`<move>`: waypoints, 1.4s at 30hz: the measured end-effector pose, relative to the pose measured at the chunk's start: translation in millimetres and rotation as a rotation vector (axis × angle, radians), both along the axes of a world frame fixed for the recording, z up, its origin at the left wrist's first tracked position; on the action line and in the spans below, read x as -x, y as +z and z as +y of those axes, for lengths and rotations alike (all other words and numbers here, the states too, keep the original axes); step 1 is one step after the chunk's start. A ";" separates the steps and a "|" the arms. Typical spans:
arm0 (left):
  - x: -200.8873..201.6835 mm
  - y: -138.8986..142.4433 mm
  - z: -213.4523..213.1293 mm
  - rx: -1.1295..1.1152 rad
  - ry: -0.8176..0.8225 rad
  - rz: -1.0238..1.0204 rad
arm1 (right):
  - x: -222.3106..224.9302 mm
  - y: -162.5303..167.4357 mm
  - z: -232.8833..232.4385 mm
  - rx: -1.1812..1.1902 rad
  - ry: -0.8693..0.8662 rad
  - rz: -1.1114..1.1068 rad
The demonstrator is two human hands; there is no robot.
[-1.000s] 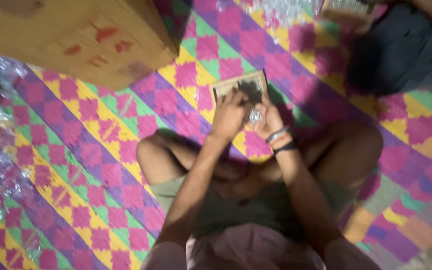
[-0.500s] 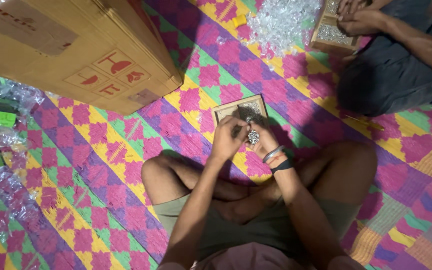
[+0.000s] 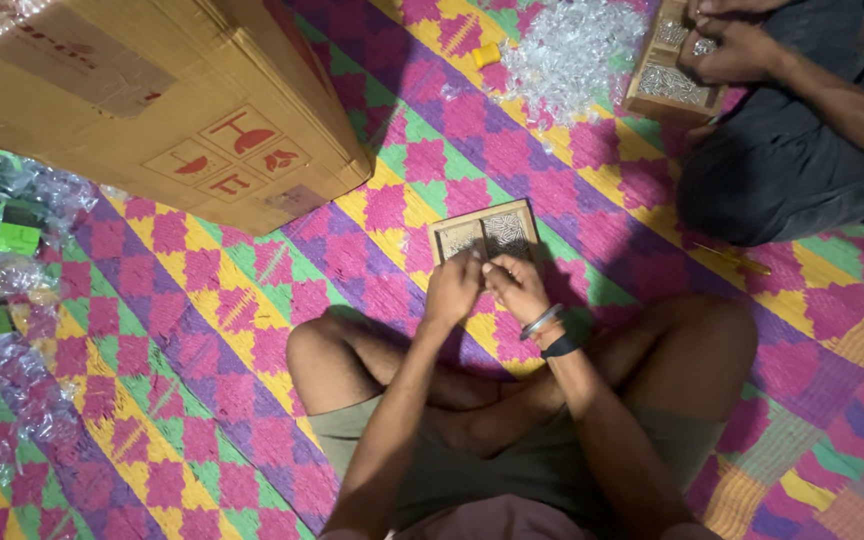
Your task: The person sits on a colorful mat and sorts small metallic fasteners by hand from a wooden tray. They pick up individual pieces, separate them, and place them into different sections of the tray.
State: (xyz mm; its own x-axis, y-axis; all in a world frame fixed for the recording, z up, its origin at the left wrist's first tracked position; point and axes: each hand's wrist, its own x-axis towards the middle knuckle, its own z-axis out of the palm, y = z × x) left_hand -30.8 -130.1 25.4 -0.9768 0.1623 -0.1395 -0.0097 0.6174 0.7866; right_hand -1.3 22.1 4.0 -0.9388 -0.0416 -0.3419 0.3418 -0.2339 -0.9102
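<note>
My left hand [image 3: 452, 287] and right hand [image 3: 517, 288] have dropped onto the shallow wooden two-compartment tray [image 3: 485, 233] (fingers pinched together, contents hidden).

Small wooden tray [image 3: 484, 235]: near edge hidden behind my hands; contents too small to identify. Item between my left hand [image 3: 452, 288] and right hand [image 3: 515, 288]: concealed by fingers. Cardboard box [image 3: 152, 100], left of tray: cropped at top edge.
</note>
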 end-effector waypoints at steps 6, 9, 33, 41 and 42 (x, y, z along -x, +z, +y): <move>8.2 -2.2 5.5 -0.484 0.068 -0.330 | 4.7 7.4 5.7 0.145 0.005 -0.005; 8.0 10.2 7.9 -0.554 0.257 -0.463 | 3.4 11.6 8.1 0.416 0.024 -0.102; 7.8 -13.9 12.5 -0.811 0.297 -0.474 | 12.2 -5.4 2.7 -0.072 0.013 0.096; 7.3 -15.2 18.4 -0.670 0.325 -0.366 | 12.0 -9.7 4.4 0.108 0.051 -0.033; 7.6 -15.3 18.9 -0.541 0.309 -0.284 | 11.3 -11.7 3.9 0.141 0.051 -0.098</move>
State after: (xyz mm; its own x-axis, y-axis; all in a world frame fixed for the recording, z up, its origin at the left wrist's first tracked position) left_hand -38.5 -111.1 10.1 -0.9272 0.0011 -0.3746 -0.3735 0.0741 0.9247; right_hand -12.6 26.0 -7.6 -0.8969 -0.1425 -0.4186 0.4416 -0.3371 -0.8315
